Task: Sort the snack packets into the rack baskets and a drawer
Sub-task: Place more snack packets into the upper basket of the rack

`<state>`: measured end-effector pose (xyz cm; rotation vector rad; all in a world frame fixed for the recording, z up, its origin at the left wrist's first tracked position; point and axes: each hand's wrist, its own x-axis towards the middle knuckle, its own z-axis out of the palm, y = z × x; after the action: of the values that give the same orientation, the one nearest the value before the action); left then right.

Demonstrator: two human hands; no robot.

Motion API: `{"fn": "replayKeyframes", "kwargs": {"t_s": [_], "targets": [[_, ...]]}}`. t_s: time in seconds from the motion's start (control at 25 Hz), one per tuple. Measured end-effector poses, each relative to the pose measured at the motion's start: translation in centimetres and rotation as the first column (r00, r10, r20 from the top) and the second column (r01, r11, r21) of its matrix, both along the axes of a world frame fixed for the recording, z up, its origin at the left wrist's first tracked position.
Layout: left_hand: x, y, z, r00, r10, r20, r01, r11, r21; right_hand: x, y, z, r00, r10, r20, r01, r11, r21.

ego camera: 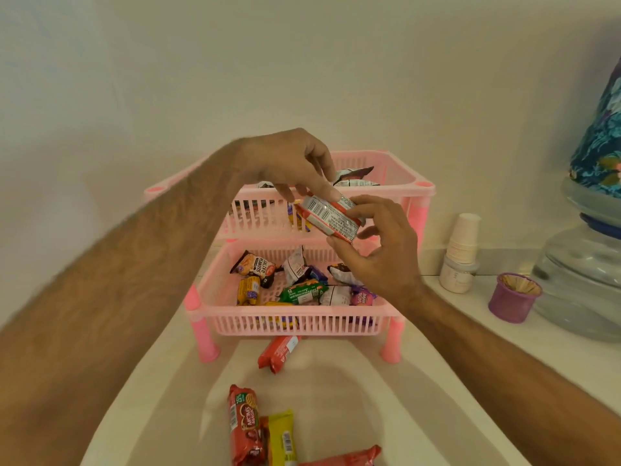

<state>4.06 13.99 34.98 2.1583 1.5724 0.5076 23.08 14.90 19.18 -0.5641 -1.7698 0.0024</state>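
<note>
Both hands hold one red-and-white biscuit packet in the air in front of the pink rack. My left hand pinches its upper end from above; my right hand grips its lower end from below. The rack's top basket holds a few dark packets. Its lower basket holds several mixed packets, among them a salted peanuts pack. On the counter lie a red packet, a red Moms Magic roll, a yellow packet and another red one.
A stack of paper cups on a white jar, a purple cup of wooden sticks and a water dispenser bottle with a floral cover stand on the counter to the right. A plain wall is behind the rack.
</note>
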Motion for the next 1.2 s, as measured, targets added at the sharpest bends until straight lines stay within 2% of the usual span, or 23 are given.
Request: {"fn": "replayKeyframes", "kwargs": {"t_s": [0.08, 0.24, 0.36, 0.48, 0.56, 0.64, 0.72, 0.8, 0.88, 0.96, 1.04, 1.12, 1.2], "targets": [[-0.3, 0.1, -0.3, 0.998, 0.024, -0.061, -0.022, 0.999, 0.032, -0.3, -0.1, 0.0, 1.000, 0.008, -0.016, -0.008, 1.000, -0.002], [-1.0, -0.4, 0.1, 0.998, 0.037, 0.049, -0.037, 0.999, -0.013, -1.0, -0.5, 0.3, 0.999, 0.023, -0.048, -0.024, 1.000, -0.018], [-1.2, -0.5, 0.4, 0.997, 0.000, 0.072, 0.002, 1.000, -0.022, -1.6, -0.8, 0.4, 0.995, 0.056, -0.082, -0.062, 0.996, -0.068], [-1.6, -0.6, 1.3, 0.993, 0.003, 0.119, -0.011, 0.998, 0.067, -2.0, -1.2, 0.5, 0.977, 0.116, -0.177, -0.146, 0.975, -0.169], [-2.5, -0.7, 2.6, 0.979, 0.013, 0.204, -0.049, 0.985, 0.168, -2.4, -1.7, -0.4, 0.964, 0.152, -0.219, -0.201, 0.953, -0.225], [-4.0, -0.5, 4.0, 0.948, 0.033, 0.317, -0.122, 0.956, 0.265, -3.0, -2.3, -2.6, 0.976, 0.167, -0.138, -0.205, 0.918, -0.340], [-5.7, 0.0, 4.7, 0.936, 0.093, 0.341, -0.227, 0.896, 0.380, -3.8, -3.2, -5.4, 0.959, 0.251, 0.136, -0.137, 0.823, -0.552], [-6.9, 0.9, 4.6, 0.954, 0.220, 0.203, -0.296, 0.801, 0.521, -4.6, -4.2, -8.7, 0.818, 0.402, 0.411, 0.027, 0.688, -0.725], [-7.3, 1.7, 3.6, 0.945, 0.328, 0.014, -0.275, 0.767, 0.580, -5.5, -5.0, -11.8, 0.629, 0.561, 0.538, 0.163, 0.582, -0.797], [-7.2, 2.4, 2.1, 0.930, 0.328, -0.166, -0.200, 0.829, 0.522, -6.4, -5.8, -14.1, 0.431, 0.682, 0.590, 0.308, 0.503, -0.807], [-6.9, 3.0, 0.6, 0.915, 0.275, -0.295, -0.137, 0.900, 0.415, -7.1, -6.6, -15.9, 0.279, 0.734, 0.619, 0.380, 0.508, -0.773], [-6.8, 4.0, -0.4, 0.903, 0.240, -0.357, -0.112, 0.933, 0.343, -7.8, -7.5, -17.0, 0.232, 0.720, 0.654, 0.399, 0.542, -0.739], [-6.9, 4.9, -1.0, 0.881, 0.240, -0.409, -0.095, 0.934, 0.345, -8.5, -8.2, -17.9, 0.269, 0.682, 0.679, 0.435, 0.543, -0.718]]}}
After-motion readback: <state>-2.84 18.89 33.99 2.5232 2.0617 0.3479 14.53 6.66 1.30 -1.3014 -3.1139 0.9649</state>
